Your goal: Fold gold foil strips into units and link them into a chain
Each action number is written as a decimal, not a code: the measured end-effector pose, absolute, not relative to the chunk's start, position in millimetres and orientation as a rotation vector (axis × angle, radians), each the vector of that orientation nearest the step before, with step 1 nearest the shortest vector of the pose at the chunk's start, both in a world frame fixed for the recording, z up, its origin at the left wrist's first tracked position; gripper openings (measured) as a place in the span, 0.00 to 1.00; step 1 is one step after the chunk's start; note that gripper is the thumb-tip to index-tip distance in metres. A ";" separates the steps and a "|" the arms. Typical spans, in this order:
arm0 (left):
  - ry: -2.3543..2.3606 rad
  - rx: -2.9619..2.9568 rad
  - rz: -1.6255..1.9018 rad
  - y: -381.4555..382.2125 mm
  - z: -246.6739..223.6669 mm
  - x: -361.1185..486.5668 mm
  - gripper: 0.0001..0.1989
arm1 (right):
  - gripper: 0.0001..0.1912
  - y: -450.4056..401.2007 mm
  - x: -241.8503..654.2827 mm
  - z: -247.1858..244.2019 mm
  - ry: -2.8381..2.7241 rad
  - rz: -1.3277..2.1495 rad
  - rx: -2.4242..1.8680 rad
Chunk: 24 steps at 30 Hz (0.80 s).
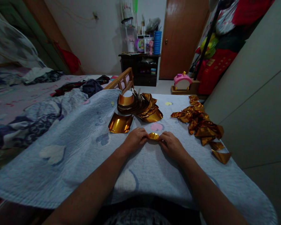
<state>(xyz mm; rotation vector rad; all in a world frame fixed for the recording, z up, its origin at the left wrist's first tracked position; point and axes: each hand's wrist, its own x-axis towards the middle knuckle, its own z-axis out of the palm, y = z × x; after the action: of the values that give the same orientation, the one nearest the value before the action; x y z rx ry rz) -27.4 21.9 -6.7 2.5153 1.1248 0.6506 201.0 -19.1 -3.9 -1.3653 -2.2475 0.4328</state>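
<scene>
Between my hands, low over the blue cloth, is a small folded piece of gold foil paper. My left hand pinches its left end, and my right hand pinches its right end. Just beyond my left hand lies a short stack of curved gold sheets. Behind that stands a larger fanned pile of gold sheets. To the right, a long heap of folded gold pieces runs along the cloth's edge, with a loose folded piece at its near end.
The blue heart-patterned cloth covers the surface before me. A bed with rumpled clothes is at the left. A wooden rail rises behind the sheets. A pale cabinet borders the right side. A pink toy sits beyond the far edge.
</scene>
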 end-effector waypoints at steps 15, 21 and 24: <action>1.287 2.568 0.557 18.1 -7.0 -23.2 0.07 | 0.07 -14.8 197.8 -5.3 -2.289 0.425 -1.524; 1.376 2.455 0.593 16.8 -6.6 -20.7 0.09 | 0.11 -10.7 192.7 -8.4 -2.288 0.328 -1.652; 1.304 2.363 0.636 16.3 -1.3 -20.3 0.05 | 0.11 -10.4 190.9 -7.1 -2.294 0.315 -1.674</action>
<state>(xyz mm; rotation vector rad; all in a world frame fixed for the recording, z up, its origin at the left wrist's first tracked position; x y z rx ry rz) -20.3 16.3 -1.3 2.3632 1.3044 0.6362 190.9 -10.4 -7.1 -1.6735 -2.2935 0.3145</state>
